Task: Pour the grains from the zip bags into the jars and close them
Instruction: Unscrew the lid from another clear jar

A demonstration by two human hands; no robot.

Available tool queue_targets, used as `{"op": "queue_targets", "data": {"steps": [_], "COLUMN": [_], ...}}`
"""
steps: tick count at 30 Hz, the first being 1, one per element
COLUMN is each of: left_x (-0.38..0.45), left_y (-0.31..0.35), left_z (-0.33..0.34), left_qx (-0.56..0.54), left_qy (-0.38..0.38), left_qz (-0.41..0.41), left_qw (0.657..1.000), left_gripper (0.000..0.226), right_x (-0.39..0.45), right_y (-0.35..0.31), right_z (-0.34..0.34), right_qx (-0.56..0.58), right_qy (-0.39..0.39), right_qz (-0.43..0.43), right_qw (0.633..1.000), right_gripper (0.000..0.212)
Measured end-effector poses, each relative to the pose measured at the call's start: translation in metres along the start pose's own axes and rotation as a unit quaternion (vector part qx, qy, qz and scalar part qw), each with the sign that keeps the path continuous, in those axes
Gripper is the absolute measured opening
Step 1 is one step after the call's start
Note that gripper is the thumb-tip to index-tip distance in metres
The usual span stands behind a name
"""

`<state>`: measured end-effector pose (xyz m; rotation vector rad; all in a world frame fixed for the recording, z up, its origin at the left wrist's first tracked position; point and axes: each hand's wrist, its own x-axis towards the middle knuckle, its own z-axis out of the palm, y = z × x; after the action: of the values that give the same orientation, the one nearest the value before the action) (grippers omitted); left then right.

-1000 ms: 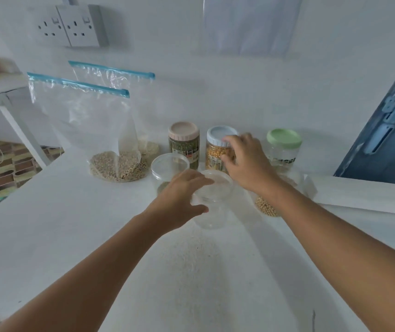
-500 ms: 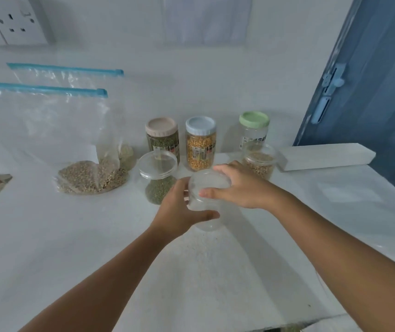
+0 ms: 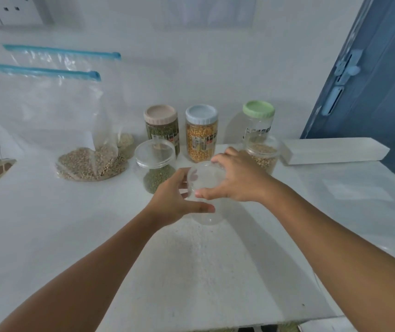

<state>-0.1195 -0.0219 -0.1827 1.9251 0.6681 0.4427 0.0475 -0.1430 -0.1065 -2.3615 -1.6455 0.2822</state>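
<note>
White walls close in behind a white speckled worktop (image 3: 203,271), with a blue door (image 3: 371,92) past its far right corner and white wall sockets (image 3: 12,8) above its far left. Two large clear zip bags with blue seal strips stand against the wall on the far left of the worktop: the front zip bag (image 3: 48,111) holds a heap of beige grains at its bottom, and the rear zip bag (image 3: 67,61) shows pale grains low down, mostly hidden. A long white rectangular block (image 3: 333,149) lies near the far right edge.

Along the far edge stand three tall clear jars: a pink-lidded jar of dark green grains (image 3: 161,128), a blue-lidded jar of yellow grains (image 3: 201,133) and a green-lidded jar (image 3: 258,121) whose contents I cannot tell. Just in front of them sit a short clear jar of green grains with a clear lid (image 3: 154,165) and, on the right, a short clear jar of tan grains (image 3: 262,154).

Nearer the middle of the worktop, a clear empty-looking plastic jar (image 3: 207,212) stands upright. The left hand (image 3: 175,202) curls its grip around the jar's side, thumb across the front. The right hand (image 3: 237,180) grips the jar's clear round lid (image 3: 206,176) from above, fingers and thumb curled around the rim.
</note>
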Motion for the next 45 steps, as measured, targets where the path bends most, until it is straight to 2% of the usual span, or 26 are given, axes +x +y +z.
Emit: {"op": "queue_targets", "data": {"steps": [6, 11, 27, 40, 45], "left_x": [0.001, 0.004, 0.017, 0.038, 0.047], "left_y": [0.005, 0.009, 0.017, 0.042, 0.053], "left_z": [0.0, 0.003, 0.025, 0.082, 0.106], "left_qx": [0.012, 0.016, 0.016, -0.002, -0.013], "left_qy": [-0.009, -0.012, -0.033, -0.086, -0.122], "left_qz": [-0.003, -0.007, 0.01, 0.04, 0.047], "left_qw": [1.0, 1.0, 0.999, 0.995, 0.991], "left_gripper": [0.1, 0.111, 0.11, 0.095, 0.097], "right_x": [0.001, -0.002, -0.014, -0.049, -0.065], "right_y": [0.003, 0.003, 0.024, 0.072, 0.099], "right_z": [-0.005, -0.008, -0.013, -0.032, -0.042], "right_qx": [-0.015, -0.037, -0.015, -0.023, 0.008], "right_qy": [-0.016, -0.014, -0.012, 0.006, -0.019], "right_qz": [-0.014, 0.007, 0.044, 0.085, 0.099], "right_qw": [1.0, 0.999, 0.999, 0.996, 0.995], "right_gripper": [0.111, 0.118, 0.113, 0.104, 0.104]}}
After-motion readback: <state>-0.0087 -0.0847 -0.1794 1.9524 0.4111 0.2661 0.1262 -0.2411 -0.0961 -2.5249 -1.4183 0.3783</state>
